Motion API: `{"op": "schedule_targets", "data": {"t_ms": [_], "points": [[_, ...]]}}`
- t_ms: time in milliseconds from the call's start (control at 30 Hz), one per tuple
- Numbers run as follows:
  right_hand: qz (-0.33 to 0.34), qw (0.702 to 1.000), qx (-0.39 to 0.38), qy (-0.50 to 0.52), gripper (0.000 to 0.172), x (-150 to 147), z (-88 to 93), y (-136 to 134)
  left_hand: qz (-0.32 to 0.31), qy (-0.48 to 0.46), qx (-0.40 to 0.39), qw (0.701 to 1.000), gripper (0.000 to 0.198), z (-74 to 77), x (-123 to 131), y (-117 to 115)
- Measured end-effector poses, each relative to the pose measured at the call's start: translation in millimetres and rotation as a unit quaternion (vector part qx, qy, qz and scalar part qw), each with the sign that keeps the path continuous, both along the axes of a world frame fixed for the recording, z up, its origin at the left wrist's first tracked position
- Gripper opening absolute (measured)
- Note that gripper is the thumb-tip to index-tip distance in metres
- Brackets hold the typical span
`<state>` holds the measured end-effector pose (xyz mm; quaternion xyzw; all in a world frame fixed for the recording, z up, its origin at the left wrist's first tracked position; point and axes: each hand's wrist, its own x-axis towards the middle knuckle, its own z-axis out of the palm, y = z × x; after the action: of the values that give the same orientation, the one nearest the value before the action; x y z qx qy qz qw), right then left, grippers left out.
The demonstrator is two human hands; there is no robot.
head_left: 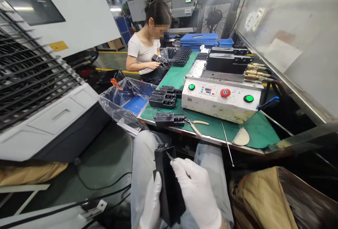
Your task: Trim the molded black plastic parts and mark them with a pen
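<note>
A white-gloved left hand and right hand grip opposite sides of an upright black plastic housing, together holding it just above the person's denim-covered lap.

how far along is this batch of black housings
Looks done, judging by how they sit: the stacked housings on the green mat. In hand: the left hand and right hand grip one black housing, a small blade at its top edge. Left: a single housing at the mat's near edge; any others are out of view.
</note>
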<state>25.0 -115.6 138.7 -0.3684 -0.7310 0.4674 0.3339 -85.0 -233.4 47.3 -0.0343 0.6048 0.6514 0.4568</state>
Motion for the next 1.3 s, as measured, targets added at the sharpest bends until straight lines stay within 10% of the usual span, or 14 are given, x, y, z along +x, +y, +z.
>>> {"op": "schedule_targets", "data": {"t_ms": [367,767,933,1300], "points": [[-0.017,0.998,0.064,-0.014,0.039,-15.9,-1.5,-7.0,-0.030,0.088,-0.058,0.994,0.075,21.4,4.5,10.5],[-0.039,0.994,0.082,-0.058,0.043,-18.8,-8.6,-11.4,0.007,0.139,-0.046,0.989,0.055,28.9,12.6,16.4],[-0.029,0.999,0.007,-0.038,0.044,-18.7,-10.3,-8.6,0.006,0.189,-0.027,0.982,0.083,40.9,21.2,23.8],[-0.032,0.999,-0.015,0.002,0.046,-18.5,-9.5,-12.3,0.001,0.228,-0.044,0.973,0.086,30.9,20.0,21.9]]}}
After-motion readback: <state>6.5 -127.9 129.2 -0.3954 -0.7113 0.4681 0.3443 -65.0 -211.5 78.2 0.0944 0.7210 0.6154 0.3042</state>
